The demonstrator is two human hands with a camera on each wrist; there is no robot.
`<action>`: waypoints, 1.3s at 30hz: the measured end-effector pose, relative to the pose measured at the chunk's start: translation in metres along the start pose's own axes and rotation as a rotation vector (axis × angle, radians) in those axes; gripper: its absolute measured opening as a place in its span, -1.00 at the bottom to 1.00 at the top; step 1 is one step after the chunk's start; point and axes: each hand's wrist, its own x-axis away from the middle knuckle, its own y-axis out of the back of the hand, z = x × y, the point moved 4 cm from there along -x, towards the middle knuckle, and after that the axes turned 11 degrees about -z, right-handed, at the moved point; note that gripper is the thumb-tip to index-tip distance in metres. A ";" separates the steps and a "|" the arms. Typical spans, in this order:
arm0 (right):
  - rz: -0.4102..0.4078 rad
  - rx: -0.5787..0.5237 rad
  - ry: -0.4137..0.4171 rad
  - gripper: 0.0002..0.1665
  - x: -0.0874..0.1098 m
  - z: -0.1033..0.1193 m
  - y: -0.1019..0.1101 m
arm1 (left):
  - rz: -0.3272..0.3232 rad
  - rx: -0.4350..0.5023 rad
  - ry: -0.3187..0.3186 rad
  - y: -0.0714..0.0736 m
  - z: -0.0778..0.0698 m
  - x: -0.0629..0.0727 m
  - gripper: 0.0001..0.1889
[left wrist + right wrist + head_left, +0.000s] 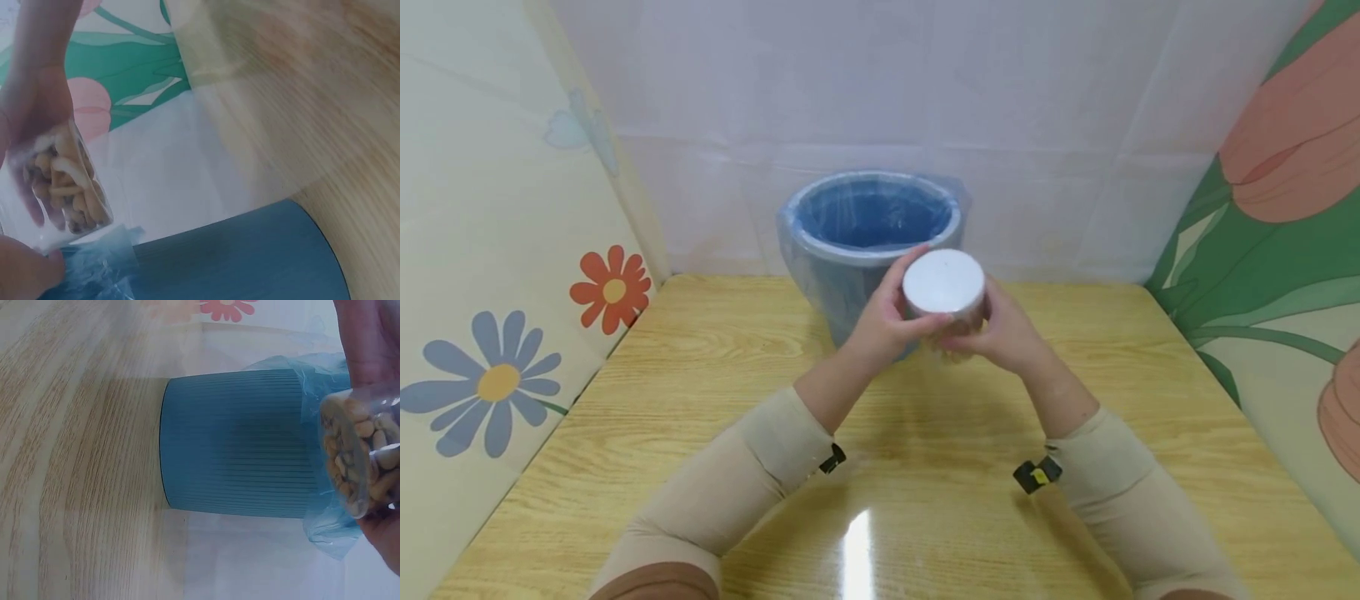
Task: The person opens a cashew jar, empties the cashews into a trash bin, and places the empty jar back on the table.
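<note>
A clear plastic jar of tan nuts (369, 450), which look like cashews, is held between both hands. Its white lid (944, 282) faces up toward the head camera, and the jar hangs above the table, in front of the bin's right rim. My left hand (883, 317) grips the jar's left side, with the thumb along the front below the lid. My right hand (1003, 333) holds it from the right and lower down, its fingers partly hidden behind the jar. Through the clear wall in the left wrist view, the nuts (65, 181) show plainly.
Behind the jar stands a blue ribbed waste bin (237, 444) with a pale rim. A thin translucent blue bag (334, 534) lines it and hangs over the edge. The wood-grain table (737, 350) meets a white cloth backdrop (1037, 125) and flower-patterned side panels (497, 208).
</note>
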 end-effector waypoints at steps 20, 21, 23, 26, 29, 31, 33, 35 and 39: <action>0.103 -0.083 0.105 0.09 -0.003 -0.021 0.005 | 0.264 0.079 -0.076 0.010 -0.002 -0.002 -0.15; 0.119 -0.095 0.115 0.09 -0.003 -0.021 0.005 | 0.284 0.083 -0.081 0.011 -0.002 -0.002 -0.15; 0.150 -0.132 0.138 0.09 -0.002 -0.021 0.004 | 0.317 0.089 -0.098 0.013 -0.001 -0.003 -0.14; 0.192 -0.166 0.175 0.10 -0.001 -0.021 0.003 | 0.361 0.103 -0.122 0.014 -0.001 -0.003 -0.09; 0.239 -0.185 0.202 0.10 0.001 -0.021 0.002 | 0.399 0.119 -0.136 0.014 -0.002 -0.003 -0.03; 0.270 -0.183 0.210 0.10 0.002 -0.020 0.002 | 0.420 0.126 -0.135 0.014 -0.002 -0.002 0.00; 0.299 -0.189 0.215 0.10 0.003 -0.020 0.001 | 0.433 0.128 -0.130 0.014 -0.002 -0.002 0.04; 0.313 -0.187 0.219 0.10 0.004 -0.020 0.000 | 0.436 0.127 -0.127 0.013 -0.002 -0.001 0.07; 0.308 -0.179 0.222 0.11 0.004 -0.020 0.000 | 0.427 0.130 -0.130 0.012 -0.001 -0.001 0.09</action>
